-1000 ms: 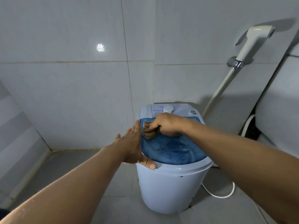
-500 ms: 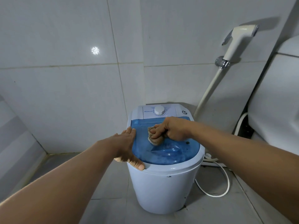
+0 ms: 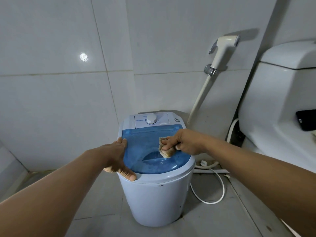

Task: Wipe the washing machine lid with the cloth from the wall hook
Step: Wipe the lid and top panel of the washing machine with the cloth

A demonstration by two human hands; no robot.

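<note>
Bare floor (image 3: 51,185) lies open left of the washing machine (image 3: 157,199). Right of it, toilet (image 3: 273,120), hoses (image 3: 210,170) and cord (image 3: 220,189) crowd the gap.

A bidet sprayer (image 3: 222,50) hangs on the tiled wall beside a white toilet cistern (image 3: 277,100).

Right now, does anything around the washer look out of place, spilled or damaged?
One oddity: a dark phone-like object lies on the toilet, at the right frame edge. The white cord trails loose over the floor. The blue lid sits flat, no spill visible, under the cloth.
</note>
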